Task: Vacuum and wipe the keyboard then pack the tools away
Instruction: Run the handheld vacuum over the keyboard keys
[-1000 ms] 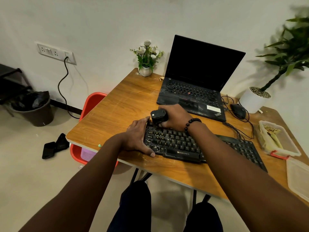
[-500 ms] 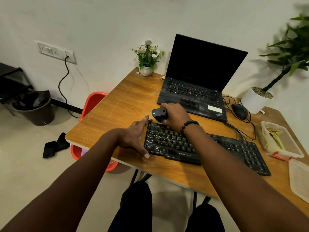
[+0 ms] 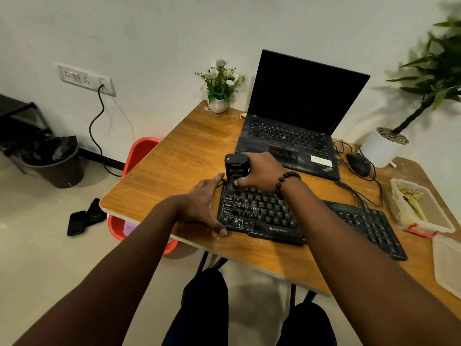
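White wall, wooden table (image 3: 174, 171) pushed into the corner. Black keyboard (image 3: 299, 221) lies along the near edge, tilted a bit across it. Right hand (image 3: 259, 172) grips a small black handheld vacuum (image 3: 235, 168) standing upright on the keyboard's far left corner, thumb pressed on its lower front, fingers wrapped behind; beaded bracelet on that wrist. Left hand (image 3: 202, 203) lies flat on the table just beside the keyboard's left end, fingers straight, thumb tip touching the near left corner, fingertips reaching up near the vacuum base. It holds nothing. Open laptop (image 3: 294, 121) with dark screen behind the keyboard, black mouse (image 3: 359, 164) to its right. Clear plastic container (image 3: 419, 206) with yellowish contents at the right edge, its lid (image 3: 449, 263) nearer. Small flower pot (image 3: 219, 88) at the back corner, big potted plant (image 3: 399, 131) far right. Red tub (image 3: 139, 156) under the table's left side, dark bin (image 3: 55, 161) on the floor.
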